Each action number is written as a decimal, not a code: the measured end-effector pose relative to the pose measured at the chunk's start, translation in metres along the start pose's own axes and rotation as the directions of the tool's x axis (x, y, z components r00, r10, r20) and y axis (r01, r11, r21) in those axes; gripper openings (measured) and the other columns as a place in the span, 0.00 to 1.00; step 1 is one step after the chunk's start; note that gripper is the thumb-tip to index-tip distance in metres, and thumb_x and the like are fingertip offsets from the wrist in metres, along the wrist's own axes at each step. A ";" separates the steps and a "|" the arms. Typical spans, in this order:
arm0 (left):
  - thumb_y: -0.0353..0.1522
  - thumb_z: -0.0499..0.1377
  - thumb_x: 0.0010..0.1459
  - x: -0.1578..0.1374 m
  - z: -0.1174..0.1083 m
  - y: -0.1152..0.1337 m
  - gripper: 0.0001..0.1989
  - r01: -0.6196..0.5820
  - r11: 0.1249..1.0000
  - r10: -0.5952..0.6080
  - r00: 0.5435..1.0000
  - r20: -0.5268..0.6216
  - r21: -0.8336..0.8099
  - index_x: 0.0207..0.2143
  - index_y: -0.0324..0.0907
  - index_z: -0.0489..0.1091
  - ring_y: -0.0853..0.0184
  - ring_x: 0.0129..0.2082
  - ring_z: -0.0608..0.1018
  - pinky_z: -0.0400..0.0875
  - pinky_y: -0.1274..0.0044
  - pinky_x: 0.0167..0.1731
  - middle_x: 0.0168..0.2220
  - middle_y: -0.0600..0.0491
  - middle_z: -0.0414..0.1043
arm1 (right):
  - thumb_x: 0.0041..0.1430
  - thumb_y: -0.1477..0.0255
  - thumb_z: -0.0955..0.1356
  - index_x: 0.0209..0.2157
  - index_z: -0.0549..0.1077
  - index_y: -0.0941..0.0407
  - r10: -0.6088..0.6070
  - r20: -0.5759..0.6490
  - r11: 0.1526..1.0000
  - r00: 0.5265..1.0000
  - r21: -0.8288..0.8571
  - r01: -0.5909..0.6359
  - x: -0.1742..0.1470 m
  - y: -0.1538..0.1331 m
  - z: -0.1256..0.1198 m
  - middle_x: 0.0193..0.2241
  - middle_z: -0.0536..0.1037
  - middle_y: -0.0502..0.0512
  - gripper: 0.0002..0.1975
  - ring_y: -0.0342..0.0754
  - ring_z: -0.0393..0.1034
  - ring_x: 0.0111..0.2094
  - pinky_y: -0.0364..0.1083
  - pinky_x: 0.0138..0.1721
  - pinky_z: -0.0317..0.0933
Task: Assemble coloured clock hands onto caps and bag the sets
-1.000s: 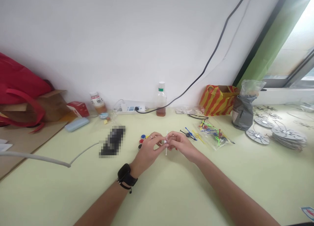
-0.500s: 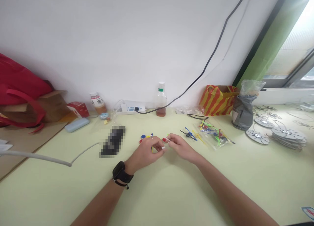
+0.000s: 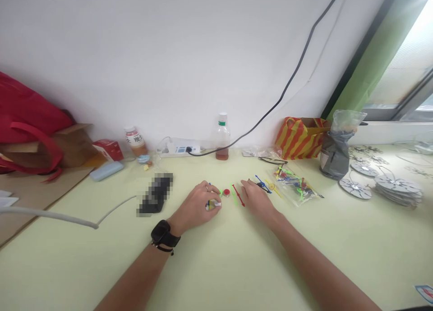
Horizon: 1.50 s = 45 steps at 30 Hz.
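Note:
My left hand (image 3: 198, 205) rests low over the table with bent fingers. Between its thumb and fingers sits a small white piece (image 3: 217, 204), with yellow and blue parts beside it, partly covered. A round red cap-like piece (image 3: 226, 192) lies between the hands, a bit of green to its left. My right hand (image 3: 256, 199) is lowered to the tabletop, fingers stretched forward and holding nothing I can see. Just left of it lie a red arrow-shaped plastic strip (image 3: 238, 195) and a light green strip (image 3: 234, 194). Blue and black strips (image 3: 263, 185) lie partly behind its fingers.
Right of my hands is a clear bag of coloured plastic parts (image 3: 299, 185), beside a yellow piece (image 3: 272, 186). Behind stand a bottle (image 3: 222, 139) and a power strip (image 3: 182, 147). A pixelated dark object (image 3: 155, 194) lies left; grey discs (image 3: 397, 187) are stacked right.
My hands have moved apart. The right hand went right and down to the table, and its thin white piece no longer shows. The red cap and the red and green strips are now uncovered.

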<state>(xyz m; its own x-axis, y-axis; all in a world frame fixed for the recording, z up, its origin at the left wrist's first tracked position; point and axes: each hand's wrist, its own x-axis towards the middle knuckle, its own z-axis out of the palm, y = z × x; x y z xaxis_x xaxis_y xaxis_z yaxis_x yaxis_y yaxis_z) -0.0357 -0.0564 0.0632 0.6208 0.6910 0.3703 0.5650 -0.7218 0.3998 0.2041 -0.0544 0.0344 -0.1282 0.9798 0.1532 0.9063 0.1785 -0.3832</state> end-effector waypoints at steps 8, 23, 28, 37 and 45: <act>0.36 0.62 0.64 0.001 0.004 -0.009 0.08 0.031 0.999 -0.029 0.999 -0.045 0.027 0.44 0.47 0.77 0.59 0.45 0.74 0.71 0.66 0.46 0.42 0.52 0.80 | 0.69 0.79 0.59 0.44 0.73 0.57 -0.024 0.014 0.999 1.000 0.042 0.023 0.000 0.000 -0.005 0.44 0.78 0.61 0.12 0.51 0.72 0.45 0.45 0.43 0.58; 0.33 0.57 0.68 0.002 0.011 0.001 0.13 0.055 0.994 -0.047 0.994 -0.094 0.089 0.53 0.47 0.73 0.58 0.47 0.73 0.69 0.64 0.50 0.48 0.51 0.77 | 0.64 0.72 0.66 0.36 0.74 0.56 0.082 -0.201 0.984 0.976 -0.141 -0.112 0.011 0.035 -0.019 0.39 0.76 0.61 0.05 0.56 0.70 0.41 0.49 0.37 0.56; 0.32 0.57 0.68 0.003 0.013 0.000 0.13 0.052 0.995 -0.041 0.991 -0.124 0.086 0.53 0.46 0.73 0.57 0.48 0.73 0.69 0.64 0.50 0.47 0.50 0.77 | 0.62 0.81 0.63 0.30 0.72 0.55 0.088 -0.132 0.975 0.987 -0.191 -0.112 0.012 0.045 -0.026 0.35 0.76 0.62 0.10 0.56 0.70 0.40 0.49 0.34 0.53; 0.34 0.57 0.69 0.004 0.014 0.013 0.16 0.046 0.996 -0.063 0.969 -0.237 -0.078 0.58 0.48 0.70 0.59 0.52 0.76 0.71 0.65 0.54 0.50 0.49 0.77 | 0.67 0.58 0.64 0.36 0.65 0.52 -0.091 -0.046 0.626 0.995 0.775 0.093 0.003 -0.005 -0.023 0.28 0.72 0.49 0.13 0.46 0.65 0.27 0.45 0.30 0.59; 0.30 0.57 0.67 0.005 0.021 0.017 0.11 -0.016 0.970 -0.031 0.981 -0.190 -0.242 0.50 0.46 0.73 0.64 0.44 0.79 0.74 0.71 0.47 0.45 0.50 0.78 | 0.54 0.73 0.67 0.38 0.67 0.54 -0.207 0.179 0.373 0.962 0.923 -0.092 -0.006 -0.028 -0.017 0.26 0.74 0.46 0.08 0.43 0.69 0.25 0.45 0.32 0.64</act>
<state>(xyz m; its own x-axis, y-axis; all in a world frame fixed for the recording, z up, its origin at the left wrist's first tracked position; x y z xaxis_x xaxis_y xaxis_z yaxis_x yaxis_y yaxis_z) -0.0117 -0.0658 0.0538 0.4887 0.7077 0.5103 0.4065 -0.7022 0.5846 0.1862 -0.0671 0.0601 -0.3830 0.9216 0.0637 -0.0226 0.0595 -0.9980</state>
